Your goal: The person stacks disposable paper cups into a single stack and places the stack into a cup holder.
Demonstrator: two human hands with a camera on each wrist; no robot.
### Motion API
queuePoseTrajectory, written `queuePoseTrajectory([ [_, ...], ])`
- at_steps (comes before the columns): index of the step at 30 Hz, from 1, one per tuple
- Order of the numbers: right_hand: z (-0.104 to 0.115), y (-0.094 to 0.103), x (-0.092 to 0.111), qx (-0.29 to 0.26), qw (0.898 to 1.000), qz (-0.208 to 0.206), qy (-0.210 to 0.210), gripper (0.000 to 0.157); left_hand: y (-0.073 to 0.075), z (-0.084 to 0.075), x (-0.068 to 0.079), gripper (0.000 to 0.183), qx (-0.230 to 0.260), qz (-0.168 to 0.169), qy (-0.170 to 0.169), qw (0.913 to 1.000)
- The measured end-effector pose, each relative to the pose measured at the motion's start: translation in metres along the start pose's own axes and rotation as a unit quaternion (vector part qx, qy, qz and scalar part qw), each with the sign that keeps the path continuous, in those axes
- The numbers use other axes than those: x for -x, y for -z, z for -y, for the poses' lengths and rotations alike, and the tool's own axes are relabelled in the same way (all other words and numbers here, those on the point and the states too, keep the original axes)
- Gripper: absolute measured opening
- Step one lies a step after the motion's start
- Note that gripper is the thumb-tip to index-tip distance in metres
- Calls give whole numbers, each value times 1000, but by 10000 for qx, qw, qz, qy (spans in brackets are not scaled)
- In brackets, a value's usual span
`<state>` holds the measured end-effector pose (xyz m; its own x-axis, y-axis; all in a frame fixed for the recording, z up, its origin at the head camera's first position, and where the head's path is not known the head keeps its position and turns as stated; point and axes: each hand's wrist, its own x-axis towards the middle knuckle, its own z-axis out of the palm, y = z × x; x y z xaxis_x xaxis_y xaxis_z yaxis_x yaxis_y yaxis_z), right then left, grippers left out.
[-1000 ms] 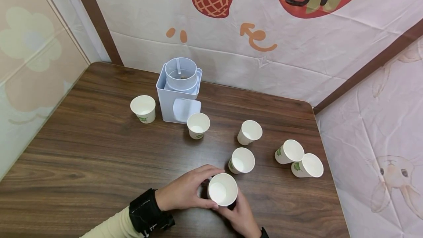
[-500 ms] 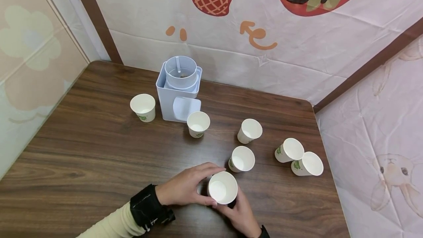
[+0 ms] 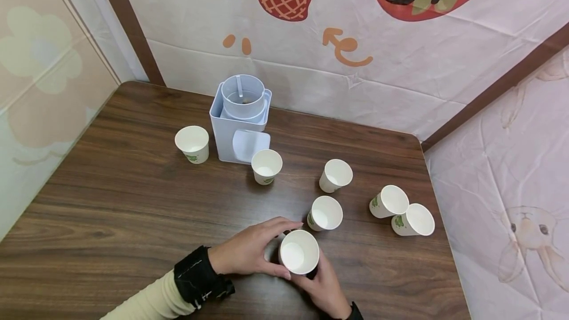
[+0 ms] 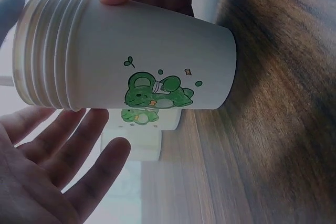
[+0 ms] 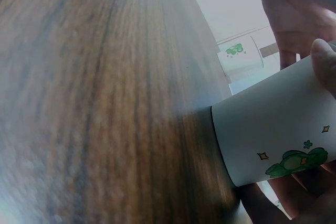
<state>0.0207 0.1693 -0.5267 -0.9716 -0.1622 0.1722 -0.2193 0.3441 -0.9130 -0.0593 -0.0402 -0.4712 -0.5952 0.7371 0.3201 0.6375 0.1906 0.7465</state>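
Observation:
A nested stack of white paper cups point(image 3: 300, 252) stands upright on the table at the lower middle of the head view. Several rims show in the left wrist view, above a green animal print on the outer paper cup point(image 4: 157, 56). My left hand point(image 3: 249, 251) holds the stack near its rims, thumb on one side and fingers on the other. From the opposite side my right hand point(image 3: 326, 288) grips the stack lower down; its fingers are partly hidden behind the cups in the head view. In the right wrist view, the cup's base point(image 5: 223, 145) meets the tabletop.
Single paper cups stand about: one point(image 3: 325, 213) just behind the stack, one point(image 3: 336, 176) farther back, two touching cups point(image 3: 388, 201) at right, one point(image 3: 192, 144) at left. Another cup point(image 3: 266, 167) stands before a pale blue box-shaped dispenser point(image 3: 242, 120). Fabric walls border the wooden table point(image 3: 111, 201).
My left index finger has shifted slightly away from the rim. The stack and right hand stay nearly in place; the head view has tilted a little.

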Motion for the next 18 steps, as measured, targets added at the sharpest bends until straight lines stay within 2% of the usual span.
queuePoseTrajectory([
  [4, 15, 2, -3, 56, 9998, -43, 162, 69, 8, 0, 0, 73, 17, -135, 30, 9999],
  [8, 24, 4, -5, 94, 9998, -45, 179, 68, 24, 2, 0, 62, 6, -488, 149, 9987],
  [13, 8, 1, -2, 69, 9998, -89, 154, 73, 54, 7, 2, 51, -218, -1149, 142, 9930],
  [18, -6, -2, 1, -39, 9999, -103, 122, 74, 91, 9, 7, 46, -528, -1777, 219, 9824],
])
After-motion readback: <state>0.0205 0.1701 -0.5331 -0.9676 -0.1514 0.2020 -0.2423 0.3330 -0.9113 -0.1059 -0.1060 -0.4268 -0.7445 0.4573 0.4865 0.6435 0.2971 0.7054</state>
